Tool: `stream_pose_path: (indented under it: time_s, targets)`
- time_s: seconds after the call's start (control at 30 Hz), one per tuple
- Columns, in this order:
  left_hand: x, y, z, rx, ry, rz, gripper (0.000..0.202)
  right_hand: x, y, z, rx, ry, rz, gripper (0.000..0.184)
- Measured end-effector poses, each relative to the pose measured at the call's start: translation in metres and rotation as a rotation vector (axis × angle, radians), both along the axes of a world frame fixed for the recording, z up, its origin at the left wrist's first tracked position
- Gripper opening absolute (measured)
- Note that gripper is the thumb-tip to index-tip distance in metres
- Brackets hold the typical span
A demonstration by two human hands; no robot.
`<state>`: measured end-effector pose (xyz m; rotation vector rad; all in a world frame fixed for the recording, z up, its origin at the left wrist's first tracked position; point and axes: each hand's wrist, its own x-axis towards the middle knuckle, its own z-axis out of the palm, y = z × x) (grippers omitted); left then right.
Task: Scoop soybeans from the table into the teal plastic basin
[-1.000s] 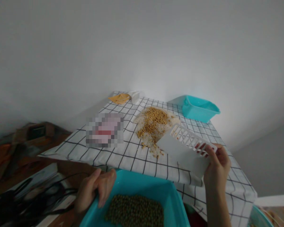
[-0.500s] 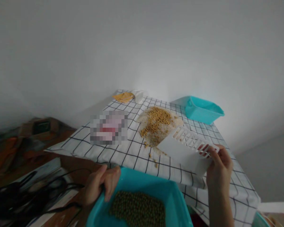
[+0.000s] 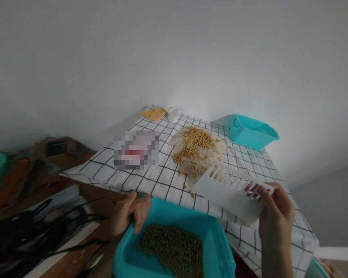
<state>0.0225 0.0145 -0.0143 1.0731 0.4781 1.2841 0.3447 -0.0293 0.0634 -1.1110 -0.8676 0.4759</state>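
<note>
My left hand is wrapped over the left rim of a turquoise plastic bin, which stands against the table's front edge. A layer of small dark green beans covers part of its floor. In my right hand, thumb and fingers pinch the right end of a white slotted plastic piece. The piece is tilted above the front of the table, slots toward the back. Just beyond it lies a spread of yellow soybeans mixed with pale grains. A few soybeans lie loose near the front edge.
A second turquoise bin stands at the back right of the checked tablecloth. A blurred-out item lies left, with a yellow cloth behind. Black cables and boxes fill the lower left. A wall rises behind the table.
My right hand has drawn the white slotted piece slightly nearer and to the right, tilting it more. My left hand stays on the bin's rim. The whole view has shifted a little.
</note>
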Motion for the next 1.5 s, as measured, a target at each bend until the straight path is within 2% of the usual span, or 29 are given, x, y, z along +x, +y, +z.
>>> stream_pose_path:
  time_s: [0.23, 0.37, 0.5, 0.63, 0.73, 0.9, 1.17, 1.37, 1.5]
  targets:
    - [-0.010, 0.007, 0.004, 0.104, 0.100, -0.095, 0.071, -0.012, -0.009, 0.001, 0.008, -0.004, 0.047, 0.014]
    - [-0.011, 0.007, 0.003, 0.050, 0.041, -0.056, 0.069, -0.011, -0.012, 0.004, -0.016, 0.020, 0.084, 0.013]
    - [-0.004, 0.005, 0.001, 0.027, -0.019, -0.004, 0.069, -0.009, -0.008, 0.006, -0.004, 0.003, 0.052, 0.016]
    - [0.001, 0.004, 0.003, 0.030, -0.008, 0.023, 0.071, -0.011, -0.001, 0.004, -0.069, 0.018, 0.058, 0.017]
    - [0.001, 0.004, 0.006, 0.023, 0.005, 0.038, 0.071, -0.011, 0.001, 0.000, -0.081, 0.036, -0.011, 0.017]
    - [0.000, 0.007, 0.006, 0.020, 0.000, 0.014, 0.070, -0.008, 0.005, -0.002, 0.025, 0.028, -0.131, 0.016]
    - [0.002, 0.005, 0.001, 0.012, 0.035, 0.058, 0.073, -0.017, 0.017, -0.001, 0.082, -0.001, -0.056, 0.018]
    - [-0.003, 0.010, 0.002, 0.088, 0.031, 0.032, 0.072, -0.017, 0.015, -0.003, 0.110, -0.019, -0.154, 0.019]
    - [-0.010, 0.010, -0.001, 0.001, 0.045, 0.039, 0.072, -0.016, 0.011, -0.003, 0.101, -0.056, -0.171, 0.020]
